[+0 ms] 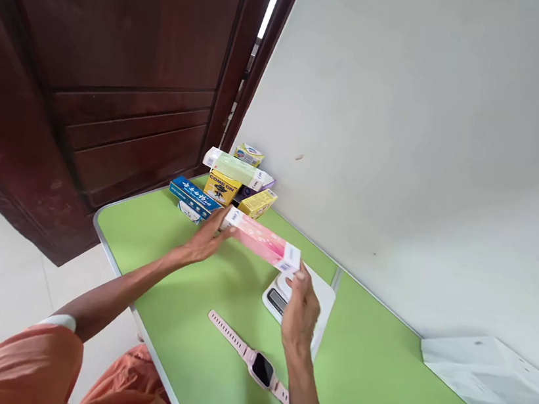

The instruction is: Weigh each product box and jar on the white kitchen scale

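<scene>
A long pink and white box is held between my two hands, tilted down to the right. My left hand grips its left end, and my right hand grips its right end. Beneath the box's right end stands a white digital scale, partly hidden by the box and my right hand. A pink smartwatch lies stretched out on the table nearer to me, its strap end passing by my right forearm.
Beyond my left hand several boxes are piled: a blue box, a yellow box, another yellow box and a pale green box. The green table meets a white wall. White sheeting lies at the right.
</scene>
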`<state>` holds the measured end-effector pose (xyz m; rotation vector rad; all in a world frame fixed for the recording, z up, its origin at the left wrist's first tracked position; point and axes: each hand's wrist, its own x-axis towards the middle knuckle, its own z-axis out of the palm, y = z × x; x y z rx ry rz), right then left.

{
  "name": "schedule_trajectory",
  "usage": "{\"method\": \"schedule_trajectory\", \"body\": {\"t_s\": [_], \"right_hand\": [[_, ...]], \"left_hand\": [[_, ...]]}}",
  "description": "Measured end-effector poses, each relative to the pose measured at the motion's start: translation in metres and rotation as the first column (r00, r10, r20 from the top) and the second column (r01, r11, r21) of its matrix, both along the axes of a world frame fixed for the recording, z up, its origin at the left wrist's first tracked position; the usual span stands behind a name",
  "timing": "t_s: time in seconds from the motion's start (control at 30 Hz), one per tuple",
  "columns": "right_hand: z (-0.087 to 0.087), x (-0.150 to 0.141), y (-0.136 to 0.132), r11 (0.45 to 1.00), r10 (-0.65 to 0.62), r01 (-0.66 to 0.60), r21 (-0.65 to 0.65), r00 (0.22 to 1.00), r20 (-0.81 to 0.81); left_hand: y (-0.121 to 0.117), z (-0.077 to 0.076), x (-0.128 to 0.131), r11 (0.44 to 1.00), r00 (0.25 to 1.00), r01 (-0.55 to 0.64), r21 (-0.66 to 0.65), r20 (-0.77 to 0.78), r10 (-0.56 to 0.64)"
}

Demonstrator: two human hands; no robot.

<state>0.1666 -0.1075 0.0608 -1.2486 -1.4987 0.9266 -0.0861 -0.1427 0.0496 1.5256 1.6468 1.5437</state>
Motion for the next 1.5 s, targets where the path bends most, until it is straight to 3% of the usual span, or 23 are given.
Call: {"method": "schedule_trajectory", "body": {"t_s": [0.1,0.2,0.4,0.7,0.93,1.07,1.13,1.2,1.3,1.4,1.5], "right_hand": [[-0.001,-0.049,0.002,0.985,0.165,-0.162,0.052,0.985,-0.045],[-0.001,-0.091,0.003,0.964,0.253,-0.248,0.099,0.967,-0.035],[0.0,-0.143,0.015,0.931,0.321,-0.319,0.177,0.947,0.018],[-0.012,-0.158,0.034,0.917,0.331,-0.343,0.205,0.939,0.089],[-0.021,-0.157,0.037,0.93,0.324,-0.329,0.164,0.944,0.06],[-0.018,-0.142,0.032,0.927,0.334,-0.333,0.173,0.942,0.027],[-0.017,-0.122,0.026,0.92,0.332,-0.332,0.208,0.943,0.033],[-0.017,-0.094,0.018,0.925,0.295,-0.296,0.238,0.955,0.04],[-0.02,-0.037,0.008,0.948,0.165,-0.166,0.273,0.986,0.029],[-0.026,0.035,0.006,0.953,-0.04,0.03,0.302,0.999,0.026],[-0.036,0.114,0.013,0.914,-0.282,0.261,0.309,0.959,0.022]], "left_hand": [[-0.017,0.002,-0.041,0.989,0.989,-0.143,0.044,-0.028,0.144],[-0.024,0.005,-0.078,0.972,0.972,-0.226,0.066,-0.057,0.23],[-0.007,0.006,-0.132,0.948,0.93,-0.315,0.047,-0.185,0.318],[0.015,-0.008,-0.163,0.943,0.875,-0.325,-0.076,-0.403,0.269],[0.007,0.0,-0.159,0.931,0.852,-0.363,-0.035,-0.416,0.317],[-0.003,0.013,-0.129,0.885,0.759,-0.418,0.206,-0.456,0.465],[-0.004,0.017,-0.1,0.891,0.748,-0.335,0.306,-0.489,0.449],[-0.003,0.016,-0.063,0.935,0.775,-0.154,0.318,-0.548,0.314],[0.006,0.01,0.006,0.964,0.796,0.151,0.22,-0.605,0.014],[0.023,0.005,0.081,0.911,0.766,0.397,0.113,-0.587,-0.262],[0.045,0.005,0.157,0.818,0.701,0.575,0.025,-0.53,-0.477]]}}
